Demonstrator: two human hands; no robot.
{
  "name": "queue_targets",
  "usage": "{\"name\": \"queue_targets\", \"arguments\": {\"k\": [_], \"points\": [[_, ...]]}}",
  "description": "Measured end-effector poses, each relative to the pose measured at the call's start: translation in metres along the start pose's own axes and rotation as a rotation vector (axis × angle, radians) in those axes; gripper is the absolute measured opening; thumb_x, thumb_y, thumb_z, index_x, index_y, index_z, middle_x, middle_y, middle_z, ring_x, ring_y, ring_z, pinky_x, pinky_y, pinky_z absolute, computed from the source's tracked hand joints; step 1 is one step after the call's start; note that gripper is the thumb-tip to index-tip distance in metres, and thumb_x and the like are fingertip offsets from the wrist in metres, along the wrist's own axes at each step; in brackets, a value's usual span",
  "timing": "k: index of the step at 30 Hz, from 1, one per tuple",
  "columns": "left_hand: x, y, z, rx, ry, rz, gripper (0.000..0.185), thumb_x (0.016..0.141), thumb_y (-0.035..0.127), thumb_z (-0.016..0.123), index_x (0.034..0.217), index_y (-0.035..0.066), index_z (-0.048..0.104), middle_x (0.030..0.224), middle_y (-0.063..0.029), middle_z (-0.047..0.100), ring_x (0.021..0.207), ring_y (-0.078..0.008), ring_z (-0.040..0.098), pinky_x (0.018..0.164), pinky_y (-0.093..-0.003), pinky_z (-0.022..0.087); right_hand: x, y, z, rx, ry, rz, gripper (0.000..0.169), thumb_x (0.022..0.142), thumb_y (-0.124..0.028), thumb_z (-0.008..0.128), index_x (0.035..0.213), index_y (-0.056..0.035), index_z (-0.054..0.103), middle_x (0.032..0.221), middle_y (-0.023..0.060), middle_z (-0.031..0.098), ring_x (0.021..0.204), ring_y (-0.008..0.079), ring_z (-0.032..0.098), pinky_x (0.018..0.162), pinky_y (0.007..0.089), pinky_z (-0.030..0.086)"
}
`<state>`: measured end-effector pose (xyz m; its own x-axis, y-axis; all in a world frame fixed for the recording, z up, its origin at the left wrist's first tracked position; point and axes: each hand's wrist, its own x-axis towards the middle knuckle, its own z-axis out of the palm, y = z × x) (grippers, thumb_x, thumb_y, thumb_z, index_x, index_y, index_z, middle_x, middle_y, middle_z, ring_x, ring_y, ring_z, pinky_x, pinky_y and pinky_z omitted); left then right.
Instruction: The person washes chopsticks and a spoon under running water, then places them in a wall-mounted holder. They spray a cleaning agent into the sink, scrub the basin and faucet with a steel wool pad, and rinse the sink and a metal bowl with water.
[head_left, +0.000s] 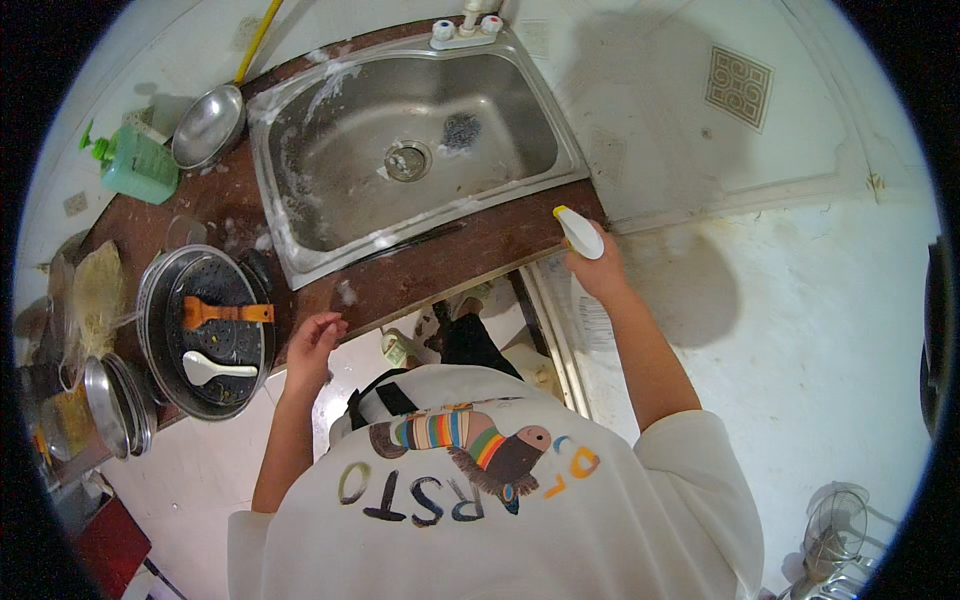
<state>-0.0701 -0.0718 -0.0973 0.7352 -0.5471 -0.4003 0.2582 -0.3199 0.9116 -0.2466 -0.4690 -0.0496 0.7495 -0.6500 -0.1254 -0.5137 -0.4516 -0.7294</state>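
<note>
My right hand (602, 268) grips a spray bottle with a white and yellow trigger head (582, 234), just past the right end of the brown counter. Its pale body hangs below the hand, bearing writing. By the counter's front edge, my left hand (313, 346) is loosely curled and shows nothing in it. In front of me is a stainless steel sink (337, 169) with white foam on its rim and left wall. A dark scouring pad (460, 131) lies inside, right of the drain strainer (407, 161).
Left of my left hand, a large pot (161, 397) holds a dark pan, a wooden spatula (225, 313) and a white rice paddle (217, 369). Metal bowls (112, 412) stand nearby. A green pump bottle (141, 166) and a metal wok ladle (210, 127) sit further back, beside the sink faucet (466, 31).
</note>
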Motion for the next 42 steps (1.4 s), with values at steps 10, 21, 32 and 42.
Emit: {"name": "queue_targets", "arguments": {"k": [10,21,32,42], "points": [[0.013,-0.001,0.007,-0.06,-0.01,-0.025,0.02,0.089,0.014,0.051,0.106,0.006,0.055,0.095,-0.0039,0.06,0.086,-0.0123,0.055,0.073,-0.025,0.044,0.033,0.037,-0.023,0.127,0.224,0.092,0.043,0.067,-0.013,0.061,0.108,-0.0023,0.052,0.094,0.0138,0.06,0.087,0.0248,0.058,0.078,0.034,0.045],[0.019,0.005,0.009,-0.118,0.019,-0.022,0.018,0.089,0.011,0.049,0.105,0.004,0.054,0.095,-0.0051,0.06,0.084,-0.0115,0.055,0.072,-0.0242,0.043,0.093,-0.015,-0.034,0.087,0.288,0.022,0.04,0.065,-0.015,0.061,0.103,-0.0023,0.054,0.093,0.0141,0.06,0.086,0.0261,0.059,0.075,0.0355,0.045],[0.004,-0.011,-0.003,-0.183,0.093,0.002,0.021,0.089,0.016,0.052,0.106,0.003,0.054,0.095,-0.0053,0.06,0.086,-0.0126,0.056,0.075,-0.024,0.043,0.14,-0.061,-0.019,0.176,0.22,-0.064,0.042,0.065,-0.009,0.059,0.106,0.0001,0.053,0.087,0.0129,0.061,0.076,0.0221,0.06,0.068,0.0325,0.047],[-0.018,-0.015,-0.012,-0.168,0.158,-0.03,0.022,0.089,0.018,0.052,0.107,0.005,0.053,0.097,-0.0042,0.061,0.089,-0.0126,0.057,0.074,-0.0249,0.043,0.152,-0.106,-0.014,0.303,0.205,-0.08,0.038,0.07,-0.007,0.058,0.106,0.003,0.051,0.079,0.0123,0.06,0.062,0.019,0.06,0.057,0.0313,0.049]]}}
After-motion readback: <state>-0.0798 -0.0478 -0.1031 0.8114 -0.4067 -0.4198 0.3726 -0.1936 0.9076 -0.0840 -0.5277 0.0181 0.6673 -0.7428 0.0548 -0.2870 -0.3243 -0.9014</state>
